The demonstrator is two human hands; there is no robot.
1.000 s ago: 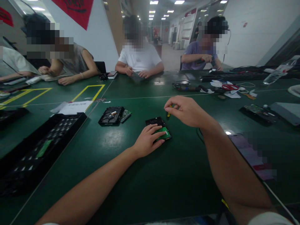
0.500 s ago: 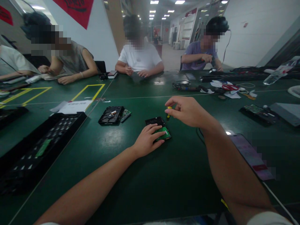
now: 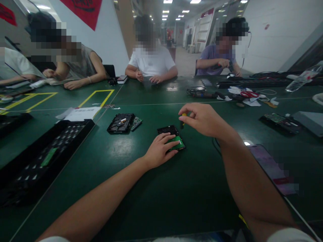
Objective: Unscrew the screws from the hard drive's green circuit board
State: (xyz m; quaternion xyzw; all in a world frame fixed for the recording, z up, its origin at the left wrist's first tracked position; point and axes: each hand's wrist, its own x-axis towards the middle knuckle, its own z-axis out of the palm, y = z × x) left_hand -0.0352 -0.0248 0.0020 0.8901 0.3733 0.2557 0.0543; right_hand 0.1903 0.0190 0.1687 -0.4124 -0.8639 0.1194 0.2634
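A hard drive (image 3: 167,129) with a green circuit board lies on the table in front of me. My left hand (image 3: 161,148) rests over it, fingers spread flat and partly covering the board. Just above and to the right, my right hand (image 3: 199,119) pinches a short screwdriver (image 3: 184,116) with a yellow handle. Its dark lower end points down beside the drive, apart from it. Another drive-like black case (image 3: 120,123) lies further left, with a loose circuit board (image 3: 136,123) against its side.
A long black tray (image 3: 55,161) with a green piece inside stands at left. On the right are a phone (image 3: 268,164), a black device (image 3: 280,122) and a grey box (image 3: 311,122). Cables, paper scraps and a plastic bottle (image 3: 304,78) lie further back. People sit across the table.
The view has shifted slightly. My right hand turns the screwdriver a little, and less of its yellow handle shows. My left hand stays on the hard drive.
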